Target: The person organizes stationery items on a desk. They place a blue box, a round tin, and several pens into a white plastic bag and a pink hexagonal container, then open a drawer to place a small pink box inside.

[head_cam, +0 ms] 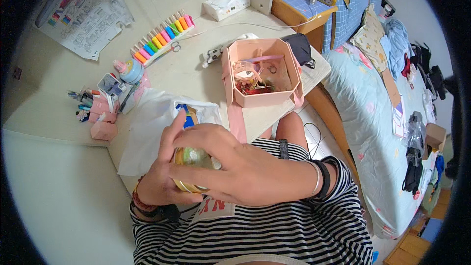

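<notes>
Close to my chest, my left hand point(156, 182) and my right hand point(228, 165) are both around a round container point(195, 158). It has a gold-coloured rim and a pale green, shiny top. My left hand holds it from the left side. My right hand reaches across, its spread fingers covering much of the top, so the lower part is hidden. Just beyond the hands lies a white plastic bag point(147, 117) with a blue and yellow packet point(190, 118) showing at its mouth. Right of the bag stands a pink octagonal box point(263, 101) holding small trinkets and hair accessories.
Along the desk's back are a rack of coloured counting rings point(162, 40), scissors point(174, 48) and a tissue box point(226, 3). Pink pen holders point(104, 130) stand left. A black pouch point(298, 48) lies behind the box. A bed point(368, 136) is on the right.
</notes>
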Demonstrator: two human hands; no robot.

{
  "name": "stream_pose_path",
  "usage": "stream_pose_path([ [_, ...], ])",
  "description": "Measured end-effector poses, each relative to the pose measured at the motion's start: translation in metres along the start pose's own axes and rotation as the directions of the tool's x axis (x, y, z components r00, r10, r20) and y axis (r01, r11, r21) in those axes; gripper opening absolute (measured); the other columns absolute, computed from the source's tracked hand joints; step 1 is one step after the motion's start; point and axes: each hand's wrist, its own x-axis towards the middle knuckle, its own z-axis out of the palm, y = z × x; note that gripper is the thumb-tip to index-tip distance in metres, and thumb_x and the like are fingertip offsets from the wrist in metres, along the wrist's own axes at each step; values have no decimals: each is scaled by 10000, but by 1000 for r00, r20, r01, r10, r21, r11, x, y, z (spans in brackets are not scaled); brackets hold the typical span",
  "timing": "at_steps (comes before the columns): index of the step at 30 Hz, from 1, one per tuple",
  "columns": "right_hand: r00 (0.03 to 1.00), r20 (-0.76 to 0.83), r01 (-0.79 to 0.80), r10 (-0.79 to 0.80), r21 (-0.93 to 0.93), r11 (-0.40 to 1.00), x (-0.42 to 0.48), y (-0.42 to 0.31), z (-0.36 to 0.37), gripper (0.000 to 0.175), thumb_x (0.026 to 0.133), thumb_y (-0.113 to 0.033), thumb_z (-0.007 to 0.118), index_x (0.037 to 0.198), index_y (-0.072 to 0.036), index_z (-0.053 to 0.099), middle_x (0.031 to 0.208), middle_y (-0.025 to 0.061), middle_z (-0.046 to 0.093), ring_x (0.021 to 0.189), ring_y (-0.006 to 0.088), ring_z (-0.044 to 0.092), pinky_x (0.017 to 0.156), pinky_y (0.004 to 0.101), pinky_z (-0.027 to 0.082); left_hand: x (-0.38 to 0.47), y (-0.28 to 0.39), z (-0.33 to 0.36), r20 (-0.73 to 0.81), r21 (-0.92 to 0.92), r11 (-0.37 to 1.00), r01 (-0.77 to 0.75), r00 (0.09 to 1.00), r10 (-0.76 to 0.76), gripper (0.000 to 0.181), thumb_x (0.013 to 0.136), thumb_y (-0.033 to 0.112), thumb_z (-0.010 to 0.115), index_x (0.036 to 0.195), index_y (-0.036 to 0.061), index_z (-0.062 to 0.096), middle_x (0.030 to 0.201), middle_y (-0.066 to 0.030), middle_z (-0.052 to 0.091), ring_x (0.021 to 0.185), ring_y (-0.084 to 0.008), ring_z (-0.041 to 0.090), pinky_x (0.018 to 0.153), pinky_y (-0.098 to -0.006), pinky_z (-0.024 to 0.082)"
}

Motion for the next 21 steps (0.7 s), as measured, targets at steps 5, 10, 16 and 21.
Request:
stream_pose_path([
  [5,996,-80,-14,40,308,951,0,4,5,632,712,-18,765,1299,-75,536,1269,164,416,1212,336,464,1001,408,437,-2,-2,4,-72,15,990,-141,987,142,1213,599,428,910,1464,11,170,1166,-77,406,1056,-195,466,971,-347,376],
  [10,991,-135,31,9,289,957,-1,7,4,691,670,-26,785,1310,-85,533,1270,154,427,1196,329,475,1016,406,424,-3,-5,16,-168,-66,971,-229,962,215,994,619,442,882,1318,9,324,1158,-82,413,1083,-187,469,957,-342,389],
  [16,992,-87,-64,94,294,954,-1,11,3,712,658,-39,770,1326,-93,528,1216,140,463,1138,316,490,974,402,429,-3,-4,20,-210,-9,990,-139,969,134,887,683,404,822,1311,5,340,1155,-77,422,1079,-177,481,953,-323,397],
  [21,985,-117,-106,129,186,977,-2,13,4,718,661,-99,803,1327,-85,532,1171,130,480,1075,300,509,928,388,438,-1,-1,14,-130,-124,992,7,991,-23,871,727,360,782,1347,-5,289,1263,-113,431,1182,-186,472,1011,-333,379],
])
